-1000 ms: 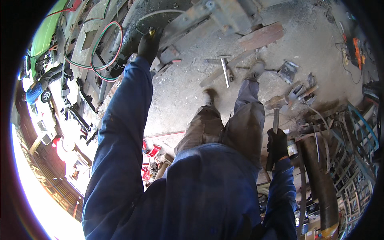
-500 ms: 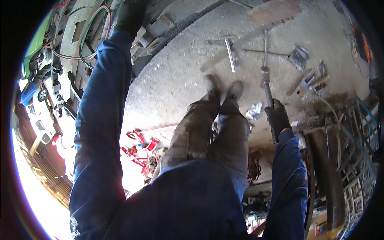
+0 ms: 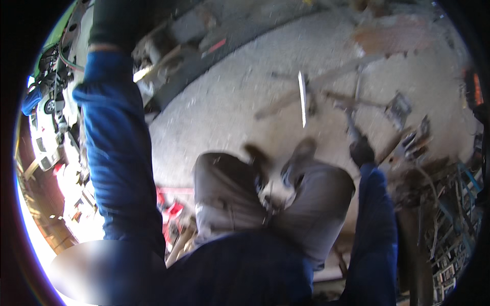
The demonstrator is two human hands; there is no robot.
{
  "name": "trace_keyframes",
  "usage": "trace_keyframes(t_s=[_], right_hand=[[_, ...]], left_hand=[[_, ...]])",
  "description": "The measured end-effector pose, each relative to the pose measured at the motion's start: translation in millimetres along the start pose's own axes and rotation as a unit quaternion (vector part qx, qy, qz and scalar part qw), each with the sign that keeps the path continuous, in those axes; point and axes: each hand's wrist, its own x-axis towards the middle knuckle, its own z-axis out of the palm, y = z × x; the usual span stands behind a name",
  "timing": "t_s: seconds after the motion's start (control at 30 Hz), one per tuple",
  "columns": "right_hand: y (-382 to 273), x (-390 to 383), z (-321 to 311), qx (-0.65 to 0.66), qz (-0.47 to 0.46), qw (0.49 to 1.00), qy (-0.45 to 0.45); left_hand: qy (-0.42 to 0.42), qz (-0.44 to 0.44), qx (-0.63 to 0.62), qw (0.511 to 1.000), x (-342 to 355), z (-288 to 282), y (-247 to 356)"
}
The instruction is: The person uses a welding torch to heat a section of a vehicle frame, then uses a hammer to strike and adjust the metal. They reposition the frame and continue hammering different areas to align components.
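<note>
My right hand (image 3: 361,152), in a dark glove, is closed round the handle of a hammer (image 3: 353,130). The hammer points away from me, low over the concrete floor, and its head is smeared by motion. My left arm reaches far forward along the left side. Its dark-gloved left hand (image 3: 118,23) is at the top edge beside metal framework (image 3: 178,35); the fingers do not show. A bright metal bar (image 3: 302,99) lies ahead of my feet, on or beside a long flat metal strip (image 3: 278,105).
Right of the hammer lie a long-handled tool with a blocky end (image 3: 399,108) and several metal scraps (image 3: 416,143). A brownish plate (image 3: 390,38) is farther off. Red metal parts (image 3: 171,209) lie left of my bent legs. Racked metal pieces (image 3: 451,245) line the right side.
My knees have bent and spread, bringing my body lower. The hammer has swung slightly right. My left arm has shifted left, and the view has moved with blur.
</note>
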Motion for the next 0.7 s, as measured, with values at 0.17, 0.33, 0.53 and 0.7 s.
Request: trace_keyframes(t_s=[0.17, 0.33, 0.53, 0.7], right_hand=[[-14, -13, 93, 0.068, 0.117, 0.987, -0.085], [-20, -14, 133, 0.162, 0.124, 0.977, -0.061], [-15, -36, 162, 0.245, 0.153, 0.955, -0.068], [-14, -40, 189, 0.307, 0.172, 0.934, -0.065]], left_hand=[[-0.019, -0.232, -0.323, 0.917, 7, -34, 18], [0.077, -0.311, -0.285, 0.903, 7, -29, 51], [0.043, -0.319, -0.378, 0.868, 7, -22, 44], [0.062, -0.323, -0.36, 0.873, 12, -26, 47]])
